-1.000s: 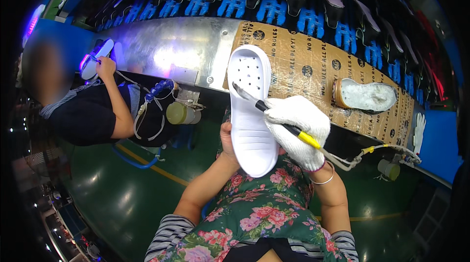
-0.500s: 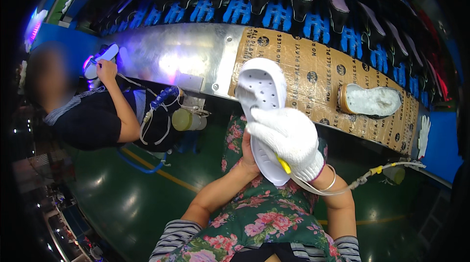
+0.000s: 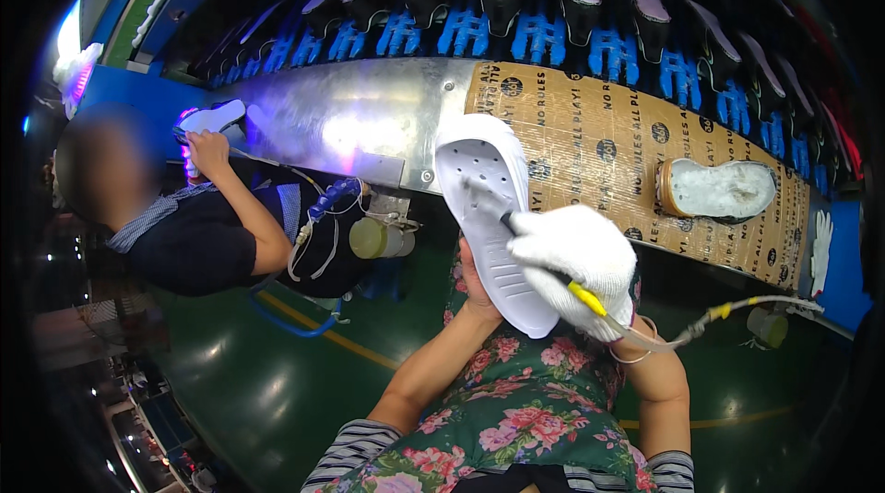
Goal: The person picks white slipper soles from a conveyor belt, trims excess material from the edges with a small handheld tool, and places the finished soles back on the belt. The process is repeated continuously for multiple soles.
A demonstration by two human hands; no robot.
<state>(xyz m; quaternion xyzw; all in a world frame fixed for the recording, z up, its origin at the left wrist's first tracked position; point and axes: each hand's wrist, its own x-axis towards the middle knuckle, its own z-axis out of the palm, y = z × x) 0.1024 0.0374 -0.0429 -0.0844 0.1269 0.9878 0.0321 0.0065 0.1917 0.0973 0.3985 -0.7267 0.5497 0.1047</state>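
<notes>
Here the left hand (image 3: 475,276) grips a white sole (image 3: 493,217) from behind; the gloved right hand (image 3: 576,267) clasps a yellow-handled brush (image 3: 553,276) against it, above a cardboard-covered bench (image 3: 590,138).

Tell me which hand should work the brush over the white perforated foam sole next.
Right. The white-gloved right hand already grips the yellow-handled brush against the white perforated foam sole. The bare left hand is behind the sole, supporting it from below.

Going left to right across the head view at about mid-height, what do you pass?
Co-worker's dark sleeve → small round container → white shoe sole → gloved right hand → second sole on cardboard → hanging white glove.
</notes>
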